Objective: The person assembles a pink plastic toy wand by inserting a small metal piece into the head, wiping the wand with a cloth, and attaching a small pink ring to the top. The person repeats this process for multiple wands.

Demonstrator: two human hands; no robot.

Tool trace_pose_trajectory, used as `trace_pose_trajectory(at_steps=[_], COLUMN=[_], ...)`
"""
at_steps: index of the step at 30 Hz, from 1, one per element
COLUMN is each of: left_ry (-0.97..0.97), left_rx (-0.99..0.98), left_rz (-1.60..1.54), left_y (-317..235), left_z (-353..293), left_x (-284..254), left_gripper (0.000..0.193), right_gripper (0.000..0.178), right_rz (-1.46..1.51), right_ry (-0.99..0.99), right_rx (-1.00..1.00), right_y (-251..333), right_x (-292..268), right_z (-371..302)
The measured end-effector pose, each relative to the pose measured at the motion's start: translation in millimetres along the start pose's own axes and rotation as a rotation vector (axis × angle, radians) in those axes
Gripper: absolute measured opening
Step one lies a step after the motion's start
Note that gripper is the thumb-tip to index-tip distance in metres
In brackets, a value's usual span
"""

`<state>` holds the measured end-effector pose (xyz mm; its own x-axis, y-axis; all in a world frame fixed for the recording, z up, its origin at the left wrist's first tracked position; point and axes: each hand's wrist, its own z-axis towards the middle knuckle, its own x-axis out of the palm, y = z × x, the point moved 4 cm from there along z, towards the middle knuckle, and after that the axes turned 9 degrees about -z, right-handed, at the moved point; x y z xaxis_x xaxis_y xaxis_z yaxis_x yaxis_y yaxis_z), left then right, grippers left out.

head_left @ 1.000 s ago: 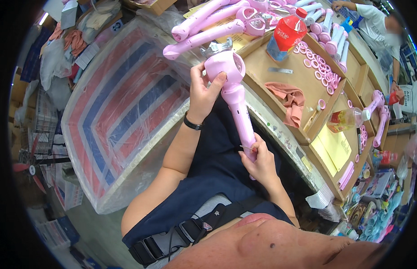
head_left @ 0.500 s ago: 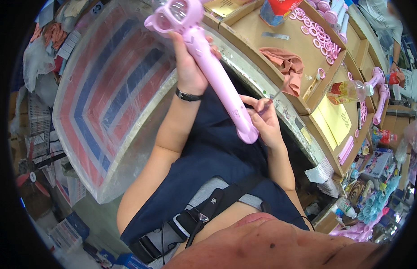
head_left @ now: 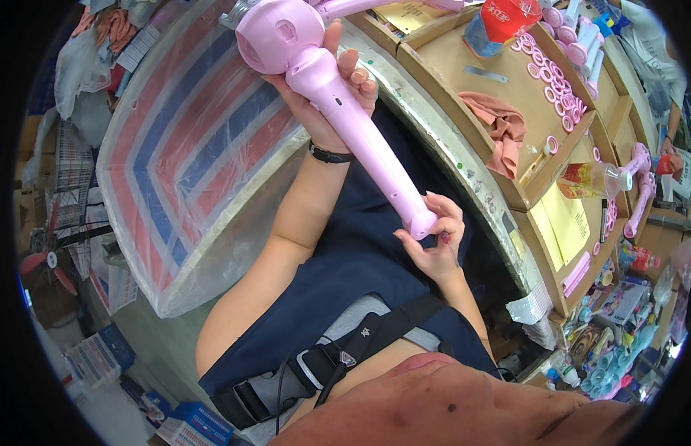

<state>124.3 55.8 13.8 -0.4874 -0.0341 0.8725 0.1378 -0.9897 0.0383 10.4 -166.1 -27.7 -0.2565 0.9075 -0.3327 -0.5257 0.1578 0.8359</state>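
Note:
A pale pink toy wand (head_left: pixel 375 158) with a rounded head slants across the view, its narrow end toward the lower right. My left hand (head_left: pixel 321 125), with a black band at the wrist, wraps around the wand just below the head. At the narrow end, my right hand (head_left: pixel 437 256) grips the tip between thumb and fingers. A small dark reddish thing (head_left: pixel 444 238) shows against the right fingers; its kind I cannot make out. The wand's side with a small dark slot faces up.
To the right, cardboard trays (head_left: pixel 518 195) hold pink rings (head_left: pixel 557 89), a salmon cloth (head_left: pixel 501 134), a metal strip (head_left: pixel 486 74) and yellow paper (head_left: pixel 559 223). A bottle (head_left: pixel 594 181) lies there. A striped, plastic-covered surface (head_left: pixel 189 149) is at left. Another person's hand (head_left: pixel 669 145) shows far right.
The wand has turned about its length, showing its slotted side, and its head has shifted left. My right hand moved down onto the tip; the thin rod seen beyond its fingers no longer shows.

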Motion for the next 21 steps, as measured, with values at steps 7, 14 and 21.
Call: trace_pose_trajectory(at_steps=[7, 14, 21], left_ry=[-0.260, -0.207, -0.391], left_rx=[0.001, -0.007, 0.105], left_rz=[0.056, 0.231, 0.422], left_y=[5, 3, -2], left_z=[-7, -10, -11], left_x=[0, -6, -4], left_gripper=[0.090, 0.086, 0.077], right_gripper=[0.025, 0.034, 0.035], right_rz=[0.715, 0.770, 0.492], right_ry=[-0.113, -0.175, -0.094], right_rx=[0.472, 0.772, 0.390], right_y=[-8, -16, -8], right_x=[3, 6, -4], right_z=[2, 0, 1])
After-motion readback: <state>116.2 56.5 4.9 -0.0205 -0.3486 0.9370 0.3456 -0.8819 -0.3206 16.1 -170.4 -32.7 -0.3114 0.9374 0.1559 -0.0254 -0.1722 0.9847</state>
